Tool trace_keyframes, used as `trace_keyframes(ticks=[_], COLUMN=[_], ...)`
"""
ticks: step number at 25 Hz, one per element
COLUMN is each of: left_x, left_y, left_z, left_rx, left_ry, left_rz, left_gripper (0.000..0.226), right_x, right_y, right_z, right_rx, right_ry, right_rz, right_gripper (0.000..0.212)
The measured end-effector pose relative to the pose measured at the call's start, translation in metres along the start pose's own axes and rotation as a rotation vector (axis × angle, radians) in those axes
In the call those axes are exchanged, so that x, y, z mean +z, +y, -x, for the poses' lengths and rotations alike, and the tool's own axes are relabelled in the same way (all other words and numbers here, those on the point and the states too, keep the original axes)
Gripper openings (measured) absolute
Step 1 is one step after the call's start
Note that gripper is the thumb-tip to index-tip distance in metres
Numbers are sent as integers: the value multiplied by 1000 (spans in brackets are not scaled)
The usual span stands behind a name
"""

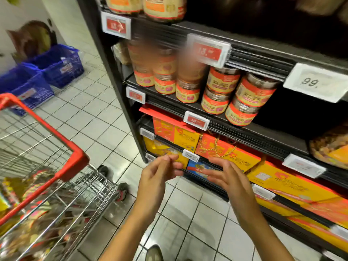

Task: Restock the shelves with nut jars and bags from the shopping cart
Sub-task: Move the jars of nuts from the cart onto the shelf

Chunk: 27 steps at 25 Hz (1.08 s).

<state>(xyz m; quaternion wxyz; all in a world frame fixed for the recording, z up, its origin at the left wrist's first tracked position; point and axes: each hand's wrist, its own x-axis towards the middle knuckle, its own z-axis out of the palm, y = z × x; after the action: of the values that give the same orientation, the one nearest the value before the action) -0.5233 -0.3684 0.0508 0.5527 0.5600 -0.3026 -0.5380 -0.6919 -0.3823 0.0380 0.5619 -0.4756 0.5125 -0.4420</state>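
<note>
Now both forearms reach forward and up from the bottom of the view, over the tiled floor [197,219]. The left hand [160,174] and right hand [228,178] face each other, palms inward, a gap between them. Their fingers are loose and slightly bent, holding nothing. The nut jars [220,91] stand stacked two high on the middle shelf [254,134], above the hands. Blurred packs [37,204] lie in the shopping cart [77,161] to the left.
</note>
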Motion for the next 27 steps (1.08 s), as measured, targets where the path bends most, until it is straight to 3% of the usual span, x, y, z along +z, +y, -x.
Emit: trace_keyframes(ticks=[5, 7, 11, 15, 19, 22, 24, 27], left_x=[-93, -140, -255, -365, -498, -576, -616, -638], left_y=[35, 50, 67, 67, 74, 62, 28, -60], left_z=[89, 118, 176, 216, 231, 222, 205, 180], left_rx=[-80, -43, 39, -14, -127, -318, -477, -705], left_ry=[213, 369, 672, 840, 917, 934, 920, 709], left_rz=[45, 92, 112, 123, 128, 123, 36, -198], left_gripper=[30, 28, 22, 22, 19, 20, 20, 23], right_x=[85, 145, 282, 408, 534, 597, 624, 635], right_y=[-32, -44, -53, -26, 12, 52, 92, 153], right_z=[54, 63, 91, 131, 160, 160, 151, 132], right_rx=[66, 62, 5, 74, 216, 320, 278, 267], right_ry=[-303, -455, -799, -946, -1008, -1087, -1180, -1370], right_rz=[-34, -5, 36, 55, 130, 300, 603, 1066], right_gripper=[40, 26, 28, 30, 29, 30, 34, 42])
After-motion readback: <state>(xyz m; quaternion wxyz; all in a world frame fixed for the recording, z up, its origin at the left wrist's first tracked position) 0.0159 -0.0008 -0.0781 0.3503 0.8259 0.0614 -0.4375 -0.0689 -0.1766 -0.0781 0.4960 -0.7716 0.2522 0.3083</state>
